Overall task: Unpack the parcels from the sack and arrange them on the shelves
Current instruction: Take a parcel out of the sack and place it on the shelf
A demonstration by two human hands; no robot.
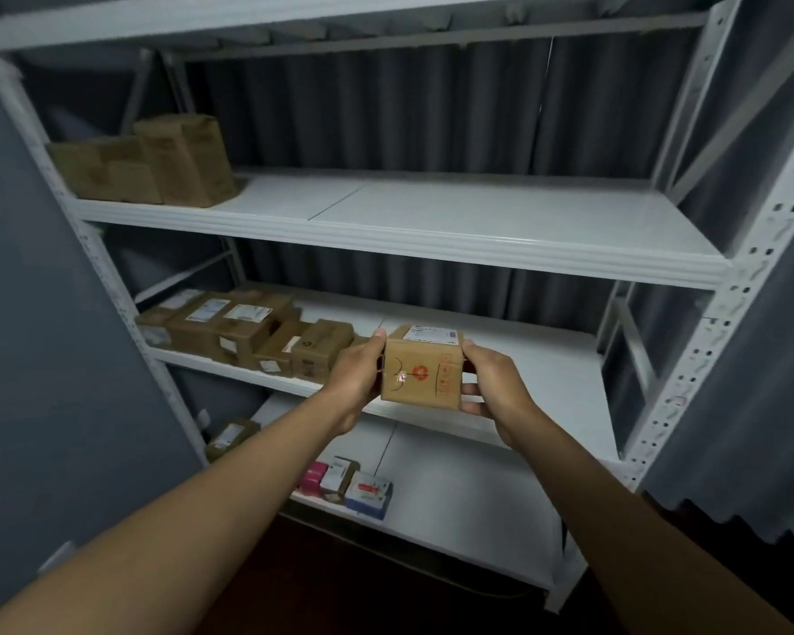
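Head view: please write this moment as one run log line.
step: shelving | held: small parcel | left hand: grips | right hand: grips | place: middle shelf, beside parcel row

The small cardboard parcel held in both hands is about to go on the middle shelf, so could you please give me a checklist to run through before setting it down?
1. Grip: left hand and right hand hold opposite sides of the small parcel: ok.
2. Parcel level, white label on top: ok.
3. Bare space on the middle shelf right of the row of parcels: ok.
4. Headroom under the upper shelf: ok, by appearance.
5. Parcel clear of the row's last box: cannot tell, the left hand hides the gap.
6. Parcel's weight or fragility: cannot tell.
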